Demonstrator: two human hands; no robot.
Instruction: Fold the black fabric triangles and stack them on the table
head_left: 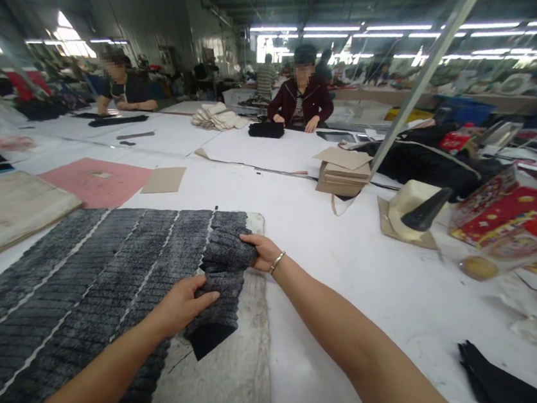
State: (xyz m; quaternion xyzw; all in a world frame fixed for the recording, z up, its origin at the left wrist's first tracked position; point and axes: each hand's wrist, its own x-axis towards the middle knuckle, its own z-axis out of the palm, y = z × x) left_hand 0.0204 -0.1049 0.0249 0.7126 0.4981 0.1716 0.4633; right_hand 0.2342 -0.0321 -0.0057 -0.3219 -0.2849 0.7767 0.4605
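Observation:
My right hand, with a silver bracelet at its wrist, pinches the upper right edge of a dark grey speckled fabric piece. My left hand grips the same piece at its left side, thumb on top and the other fingers partly hidden. Creases run across the cloth between the hands, and a plain black corner shows at its lower end. Beneath and to the left lie overlapping rows of similar fabric pieces, with pale wavy strips between the rows. A worn, whitish board supports them.
Beyond the board are a pink sheet, a brown card and stacked cardboard pieces. A tape dispenser and red box stand right. Black cloth lies nearer. Two people work across the white table.

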